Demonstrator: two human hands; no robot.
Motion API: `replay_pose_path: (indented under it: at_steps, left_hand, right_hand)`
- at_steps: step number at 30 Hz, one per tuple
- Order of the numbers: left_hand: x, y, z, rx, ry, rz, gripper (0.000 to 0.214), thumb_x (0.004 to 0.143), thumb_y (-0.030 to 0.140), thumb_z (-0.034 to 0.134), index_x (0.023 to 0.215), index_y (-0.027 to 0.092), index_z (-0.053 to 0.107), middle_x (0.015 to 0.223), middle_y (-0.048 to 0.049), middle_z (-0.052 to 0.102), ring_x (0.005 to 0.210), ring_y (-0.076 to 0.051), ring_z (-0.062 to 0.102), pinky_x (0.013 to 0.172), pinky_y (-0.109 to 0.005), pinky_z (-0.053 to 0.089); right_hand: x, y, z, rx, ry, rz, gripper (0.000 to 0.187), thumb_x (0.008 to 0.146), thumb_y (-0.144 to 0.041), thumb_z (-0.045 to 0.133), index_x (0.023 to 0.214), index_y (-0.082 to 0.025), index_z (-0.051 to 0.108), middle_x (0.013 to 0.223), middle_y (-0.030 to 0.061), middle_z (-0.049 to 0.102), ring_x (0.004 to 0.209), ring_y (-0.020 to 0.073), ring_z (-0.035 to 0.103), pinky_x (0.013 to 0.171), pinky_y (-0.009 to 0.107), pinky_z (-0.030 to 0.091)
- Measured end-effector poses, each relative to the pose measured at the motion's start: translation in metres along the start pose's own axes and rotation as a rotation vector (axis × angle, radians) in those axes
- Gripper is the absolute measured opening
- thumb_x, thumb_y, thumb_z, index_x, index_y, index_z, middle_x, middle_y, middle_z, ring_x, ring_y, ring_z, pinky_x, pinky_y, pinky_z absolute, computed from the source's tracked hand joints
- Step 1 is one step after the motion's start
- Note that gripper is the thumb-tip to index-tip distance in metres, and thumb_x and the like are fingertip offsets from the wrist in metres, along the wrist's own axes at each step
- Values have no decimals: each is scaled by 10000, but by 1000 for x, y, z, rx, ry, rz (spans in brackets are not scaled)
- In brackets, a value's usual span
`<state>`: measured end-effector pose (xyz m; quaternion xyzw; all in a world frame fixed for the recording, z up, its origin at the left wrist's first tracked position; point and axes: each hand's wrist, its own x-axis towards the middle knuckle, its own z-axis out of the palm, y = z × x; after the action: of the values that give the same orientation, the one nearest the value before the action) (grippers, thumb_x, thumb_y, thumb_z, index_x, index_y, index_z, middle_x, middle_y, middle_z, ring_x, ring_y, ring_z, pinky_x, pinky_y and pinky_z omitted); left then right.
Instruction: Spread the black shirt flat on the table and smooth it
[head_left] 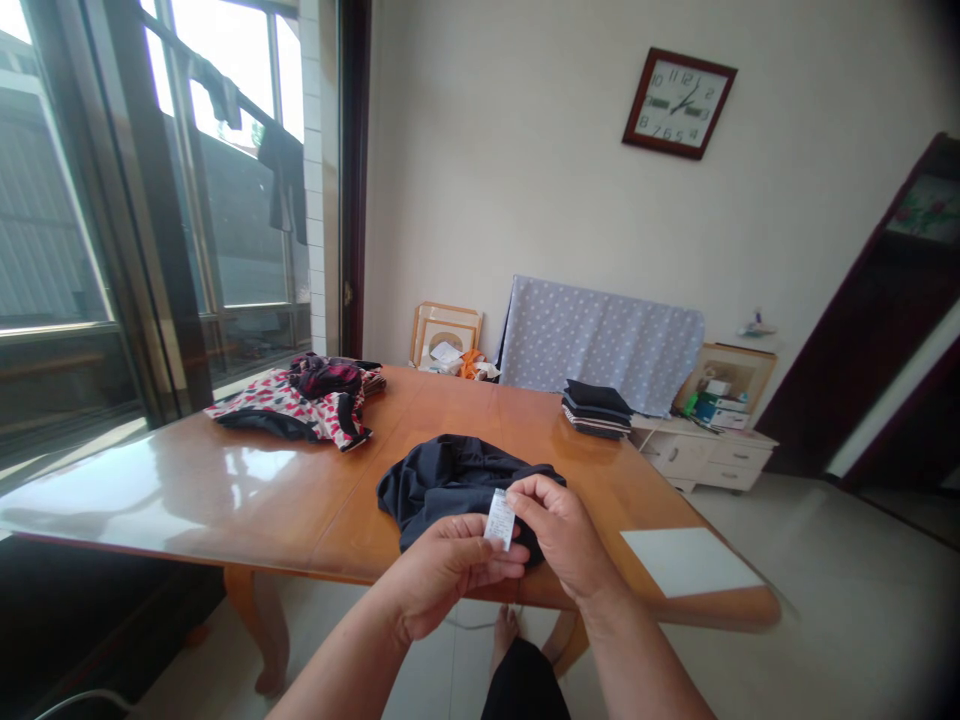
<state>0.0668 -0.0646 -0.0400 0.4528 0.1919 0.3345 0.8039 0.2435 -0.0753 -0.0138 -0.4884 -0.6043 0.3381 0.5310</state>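
Note:
A dark navy garment (450, 480) lies crumpled on the wooden table (262, 490) near its front edge. A small white label (499, 518) attached to the garment stands up between my hands. My left hand (446, 570) pinches the label's lower part, fingers closed. My right hand (559, 530) pinches its top edge with thumb and forefinger. Both hands hover just over the table's near edge.
A heap of patterned red, white and black clothes (307, 400) lies at the far left of the table. A stack of folded dark clothes (596, 408) sits at the far right. A white sheet (686, 560) lies near the right corner. A low cabinet (705, 450) stands beyond.

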Motion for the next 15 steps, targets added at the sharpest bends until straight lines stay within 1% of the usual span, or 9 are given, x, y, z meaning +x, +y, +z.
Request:
replay_pose_path:
  at_steps: [3, 6, 9, 12, 15]
  left_hand:
    - [1, -2, -3, -21, 15, 12, 327, 867, 289, 703, 1136, 104, 698, 1112, -190, 722, 1015, -247, 698, 1058, -433, 432]
    - [3, -3, -4, -27, 49, 37, 300, 883, 327, 692, 1101, 121, 693, 1062, -158, 718, 963, -213, 691, 1012, -397, 458]
    - [5, -4, -5, -32, 102, 66, 231, 866, 323, 714, 1008, 141, 695, 975, -92, 689, 868, -154, 657, 916, -328, 487]
    - [7, -5, -4, -49, 155, 88, 192, 838, 315, 743, 923, 155, 678, 878, -31, 628, 773, -108, 604, 817, -271, 483]
    - [8, -5, -3, -32, 187, 107, 200, 818, 316, 757, 861, 149, 655, 813, -11, 585, 708, -87, 548, 706, -218, 440]
  right_hand:
    - [-1, -2, 0, -14, 13, -5, 171, 871, -339, 622, 795, -188, 647, 750, -9, 613, 735, 152, 552, 695, 265, 456]
    - [-1, -5, 0, -14, 18, -1, 163, 872, -332, 618, 802, -188, 650, 779, -5, 626, 744, 149, 548, 699, 262, 456]
    - [-2, -7, 0, -7, 10, -3, 161, 876, -331, 612, 817, -187, 652, 794, -3, 633, 747, 150, 548, 701, 266, 463]
    - [-2, -8, 1, -8, 9, -4, 156, 873, -325, 615, 816, -186, 656, 799, -3, 634, 739, 147, 547, 705, 269, 465]
    - [-3, -8, 1, -2, 5, 5, 162, 871, -332, 619, 813, -185, 656, 797, -2, 632, 738, 149, 547, 698, 270, 466]
